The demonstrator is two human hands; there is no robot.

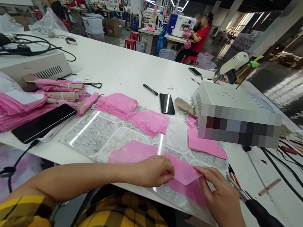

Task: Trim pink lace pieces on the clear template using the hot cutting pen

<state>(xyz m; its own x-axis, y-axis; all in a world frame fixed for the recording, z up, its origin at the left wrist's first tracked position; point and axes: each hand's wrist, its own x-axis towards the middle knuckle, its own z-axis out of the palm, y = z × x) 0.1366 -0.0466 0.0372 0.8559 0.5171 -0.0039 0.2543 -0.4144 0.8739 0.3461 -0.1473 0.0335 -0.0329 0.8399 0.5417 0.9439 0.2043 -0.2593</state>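
Note:
A thin pink fabric piece (184, 170) lies on a glossy marbled board (92, 131) in front of me, one layer partly lifted over another. My left hand (157, 171) is curled closed at the left of this layer; its fingertips are partly hidden. At the layer's right corner, my right hand (218, 192) pinches the fabric between thumb and fingers. Another pink piece (131, 152) lies flat to the left, partly under my left hand. Beyond are two pink fabric stacks (117, 103) (150, 122) and a pink piece (206, 143) at right.
A soldering-iron-like black handle (273, 224) with a metal tip lies to the right. A grey box (224, 97), phones (166, 103) (44, 123), a pen (150, 89), bundled pink fabric (5, 108) and cables surround the board. Beyond, a person in red (200, 37) sits at a sewing machine.

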